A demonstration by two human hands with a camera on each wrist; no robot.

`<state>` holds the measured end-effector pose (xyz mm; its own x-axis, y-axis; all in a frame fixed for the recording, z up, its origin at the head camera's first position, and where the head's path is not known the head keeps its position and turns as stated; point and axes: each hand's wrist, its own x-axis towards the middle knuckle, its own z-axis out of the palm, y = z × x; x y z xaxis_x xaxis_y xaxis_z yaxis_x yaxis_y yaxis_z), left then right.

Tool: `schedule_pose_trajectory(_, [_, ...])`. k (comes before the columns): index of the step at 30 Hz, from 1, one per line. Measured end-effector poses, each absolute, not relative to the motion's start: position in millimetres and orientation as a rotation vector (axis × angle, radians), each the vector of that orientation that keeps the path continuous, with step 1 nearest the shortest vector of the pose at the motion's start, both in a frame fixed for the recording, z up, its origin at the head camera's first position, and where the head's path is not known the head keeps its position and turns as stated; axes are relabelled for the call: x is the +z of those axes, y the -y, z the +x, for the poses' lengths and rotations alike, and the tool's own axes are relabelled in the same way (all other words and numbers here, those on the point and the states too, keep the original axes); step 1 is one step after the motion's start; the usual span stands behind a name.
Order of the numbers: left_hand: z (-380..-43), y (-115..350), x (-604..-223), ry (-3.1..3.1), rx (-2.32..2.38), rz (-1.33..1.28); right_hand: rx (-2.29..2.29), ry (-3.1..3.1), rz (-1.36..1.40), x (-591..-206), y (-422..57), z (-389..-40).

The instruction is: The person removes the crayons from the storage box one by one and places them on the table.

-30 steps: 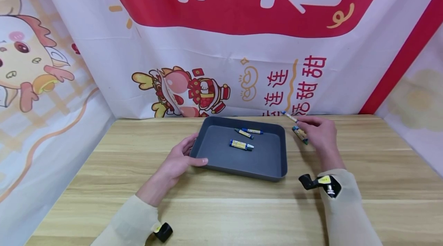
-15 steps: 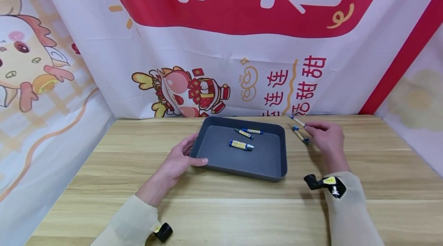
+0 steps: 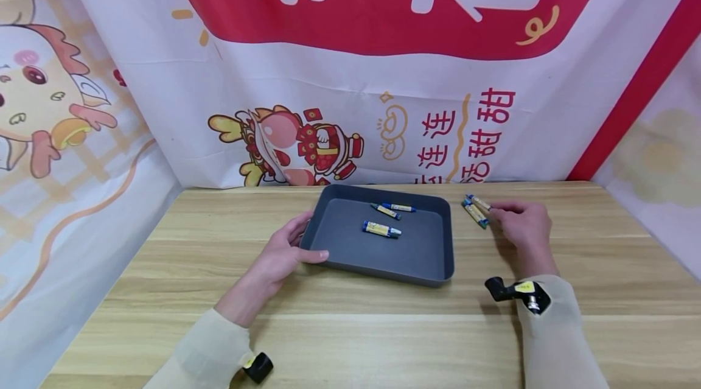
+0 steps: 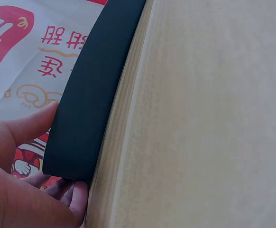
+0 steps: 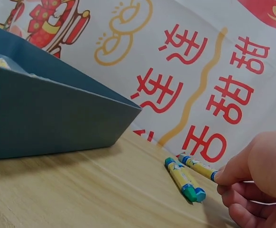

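Note:
My left hand grips the near left corner of a dark grey rectangular tray, thumb over the rim and fingers along the outer wall. In the left wrist view, fingertips reach beneath the tray's corner. To the right of the tray, my right hand pinches one end of a crayon with a yellow wrapper and blue ends. Its far end is close over two crayons lying side by side on the table, one with a green tip. Several similar crayons lie inside the tray.
The tray stands on a wood-grain table, near its back edge. A white and red printed cloth hangs right behind the table. Another patterned cloth hangs at the left side.
My right hand moved right and slightly nearer, then lowered the pinched crayon toward the two on the table. The left hand and tray stay put.

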<state>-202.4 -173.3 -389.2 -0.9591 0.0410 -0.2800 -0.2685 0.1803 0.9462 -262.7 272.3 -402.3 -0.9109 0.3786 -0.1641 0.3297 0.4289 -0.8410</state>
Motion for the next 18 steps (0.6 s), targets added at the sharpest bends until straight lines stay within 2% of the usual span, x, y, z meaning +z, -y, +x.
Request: schedule_pose_trajectory(18, [-202.4,173.1,-389.5,-2.225,1.840,-0.228,1.341,2.722,-0.598,-405.7,-272.8,-263.3])
